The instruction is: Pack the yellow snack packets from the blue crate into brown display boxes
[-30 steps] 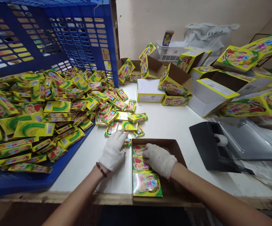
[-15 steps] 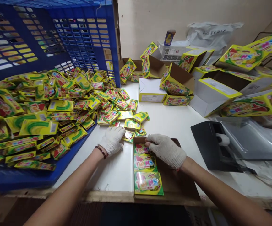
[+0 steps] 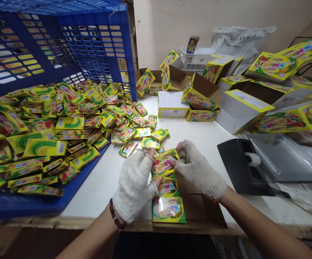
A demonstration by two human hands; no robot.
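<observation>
A small yellow-green candy box [image 3: 164, 160] sits tilted over the far end of an open cardboard carton [image 3: 196, 212]. My right hand [image 3: 199, 171], in a white glove with bare fingertips, pinches its right end. At the left edge of that box is my gloved left hand [image 3: 136, 183], thumb and index finger spread apart; whether its fingertips touch the box is unclear. Below them, more candy boxes [image 3: 169, 210] lie face up in a row along the carton's left side, partly hidden by the left thumb.
A large blue crate [image 3: 77, 190] on the left spills a heap of candy boxes [image 3: 129, 133] onto the white table [image 3: 99, 183]. Open display cartons [image 3: 201, 95] crowd the back and right. A black tape dispenser [image 3: 233, 167] stands at right, near clear plastic [image 3: 288, 158].
My left hand has moved right and nearer, from the loose boxes to the carton, uncovering a box on the table. A candy box now shows tilted at my right hand's fingertips.
</observation>
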